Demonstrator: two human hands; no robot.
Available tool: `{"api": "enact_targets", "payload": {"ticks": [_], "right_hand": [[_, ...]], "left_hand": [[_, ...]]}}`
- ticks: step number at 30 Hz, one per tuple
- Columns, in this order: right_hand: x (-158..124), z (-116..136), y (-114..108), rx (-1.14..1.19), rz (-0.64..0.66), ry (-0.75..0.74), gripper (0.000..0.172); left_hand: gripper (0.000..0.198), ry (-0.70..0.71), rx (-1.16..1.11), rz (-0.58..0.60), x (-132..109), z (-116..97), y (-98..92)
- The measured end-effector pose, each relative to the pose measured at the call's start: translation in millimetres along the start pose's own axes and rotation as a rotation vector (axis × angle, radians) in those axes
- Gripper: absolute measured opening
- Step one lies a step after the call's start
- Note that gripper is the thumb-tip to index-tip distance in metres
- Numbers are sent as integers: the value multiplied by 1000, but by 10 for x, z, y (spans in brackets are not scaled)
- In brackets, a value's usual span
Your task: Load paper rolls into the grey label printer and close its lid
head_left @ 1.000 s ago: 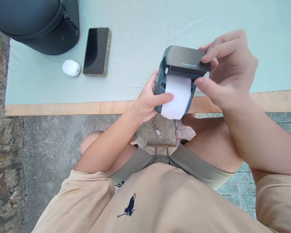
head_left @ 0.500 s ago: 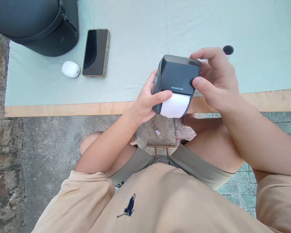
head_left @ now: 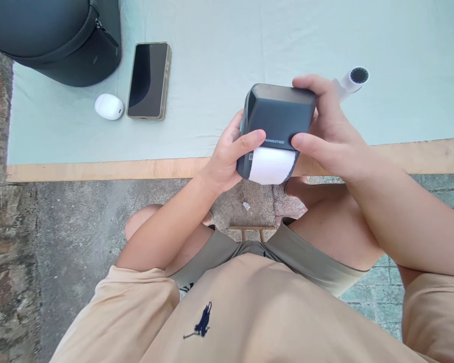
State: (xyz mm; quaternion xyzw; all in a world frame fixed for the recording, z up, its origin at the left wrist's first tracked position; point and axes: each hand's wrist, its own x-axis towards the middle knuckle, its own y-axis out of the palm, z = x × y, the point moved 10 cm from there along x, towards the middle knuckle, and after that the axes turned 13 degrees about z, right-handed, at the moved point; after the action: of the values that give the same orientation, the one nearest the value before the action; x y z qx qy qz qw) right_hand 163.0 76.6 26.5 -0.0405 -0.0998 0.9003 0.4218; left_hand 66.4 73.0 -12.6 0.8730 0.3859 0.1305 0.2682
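Note:
A black label printer [head_left: 280, 113] is held up over the table's front edge, with a strip of white paper [head_left: 271, 166] lying over its lower part. My left hand [head_left: 232, 151] grips the printer's left side, its thumb across the front near the paper's top. On the right side, my right hand [head_left: 327, 123] holds the printer too, thumb on the lower right of the black lid and a finger over the top corner. Its other fingers are partly hidden behind the printer.
Left on the cloth-covered table [head_left: 212, 50] are a black zip case [head_left: 60, 45], a white earbud case [head_left: 109, 107] and a phone [head_left: 147, 80]. A white device with a round dark end [head_left: 358, 75] is behind my right hand.
My right thumb has moved down and left on the lid, and the lid looks tilted differently. More of the white device shows. My left thumb has shifted slightly up and left.

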Motion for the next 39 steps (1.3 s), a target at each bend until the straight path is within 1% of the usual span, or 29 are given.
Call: {"api": "enact_targets", "payload": {"ticks": [6,9,14,21,24,27,30,32,35,39], "right_hand": [[-6,-29,-24,-19,-7,-1,57],[-6,-32,-28,-14,-16,-13,57],[1,-24,20,29,16,-25,58],[-20,-23,-9,-40,-24,-22,60],[-29,-48,-42,-72,-52,-13,59],[-47,-74,-96,-132,-97,21,55],[-97,1,-198,-268,-218,11,54],[-114,75,-210,-322,-252,-33,53],[-85,130,-134,-374,-180,-89,54],[-60,168,-53,-471,-63,-131,71]], "left_hand": [[51,-5,17,-16,-11,5,-23],[48,10,21,-13,-14,-11,-14],[45,35,26,-6,-13,-39,3],[48,25,22,-32,-34,-35,-22],[50,6,-2,-9,-13,-9,-1],[47,-21,-69,-1,27,63,-6],[45,-26,-121,-75,46,140,-110],[40,-22,-133,-118,45,172,-175],[36,-15,-127,-138,39,181,-213],[30,5,-117,-167,25,152,-238]]}}
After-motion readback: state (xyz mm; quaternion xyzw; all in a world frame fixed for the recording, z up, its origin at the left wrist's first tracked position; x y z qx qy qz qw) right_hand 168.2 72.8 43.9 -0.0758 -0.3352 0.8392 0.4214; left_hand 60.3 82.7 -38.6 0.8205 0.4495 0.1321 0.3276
